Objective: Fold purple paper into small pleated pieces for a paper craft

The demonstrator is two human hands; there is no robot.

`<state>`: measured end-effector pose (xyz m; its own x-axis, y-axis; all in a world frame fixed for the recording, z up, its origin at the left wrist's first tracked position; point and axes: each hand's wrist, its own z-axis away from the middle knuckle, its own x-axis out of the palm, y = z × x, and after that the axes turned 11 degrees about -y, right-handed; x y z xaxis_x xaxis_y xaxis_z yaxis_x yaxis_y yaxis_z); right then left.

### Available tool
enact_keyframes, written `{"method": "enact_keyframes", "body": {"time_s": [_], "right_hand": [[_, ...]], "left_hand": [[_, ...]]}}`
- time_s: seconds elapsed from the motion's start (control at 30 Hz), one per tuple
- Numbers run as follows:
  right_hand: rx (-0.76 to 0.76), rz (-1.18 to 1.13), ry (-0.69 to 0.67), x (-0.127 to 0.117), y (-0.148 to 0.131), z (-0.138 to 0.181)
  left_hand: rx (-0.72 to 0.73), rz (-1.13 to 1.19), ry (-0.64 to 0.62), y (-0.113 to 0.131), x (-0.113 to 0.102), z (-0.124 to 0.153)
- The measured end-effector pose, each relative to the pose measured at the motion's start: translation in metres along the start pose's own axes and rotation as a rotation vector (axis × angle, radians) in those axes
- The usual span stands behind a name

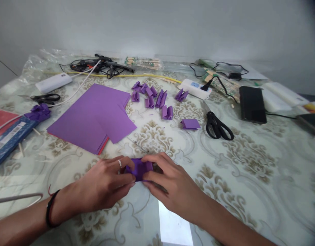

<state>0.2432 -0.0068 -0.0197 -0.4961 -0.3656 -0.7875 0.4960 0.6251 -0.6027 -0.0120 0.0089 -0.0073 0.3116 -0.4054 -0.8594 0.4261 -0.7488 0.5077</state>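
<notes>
A small folded piece of purple paper (140,169) lies between my two hands, low over the tabletop. My left hand (106,181) pinches its left edge with the fingers closed. At its right edge, my right hand (167,181) grips it between fingers and thumb. The fingertips cover both ends of the piece. Beyond my hands, several folded purple paper pieces (161,98) are grouped together. One flatter folded piece (190,124) sits apart to the right. A stack of purple paper sheets (88,112) lies to the left, with red paper showing beneath it.
Black-handled scissors (216,126) lie at the right, near a black phone (253,104). A white power strip (195,89) and cables are at the back. Another pair of scissors (46,99), a white power bank (54,82) and a blue packet (9,140) are on the left.
</notes>
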Motion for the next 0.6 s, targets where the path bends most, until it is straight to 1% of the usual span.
{"method": "enact_keyframes", "body": {"time_s": [0.13,0.3,0.43,0.6], "right_hand": [[-0.004,-0.027,0.005,-0.0002,0.0000,-0.0010],[-0.026,-0.040,0.001,-0.0002,-0.0004,-0.0008],[-0.039,-0.036,0.001,-0.0001,-0.0002,0.0001],[-0.017,-0.042,-0.014,-0.0001,-0.0011,-0.0002]], "left_hand": [[-0.031,0.032,-0.010,0.0018,-0.0013,-0.0001],[0.010,0.056,0.022,0.0007,-0.0001,-0.0006],[0.011,0.036,0.028,0.0010,0.0008,-0.0014],[0.015,0.022,0.060,0.0005,0.0023,-0.0025]]}}
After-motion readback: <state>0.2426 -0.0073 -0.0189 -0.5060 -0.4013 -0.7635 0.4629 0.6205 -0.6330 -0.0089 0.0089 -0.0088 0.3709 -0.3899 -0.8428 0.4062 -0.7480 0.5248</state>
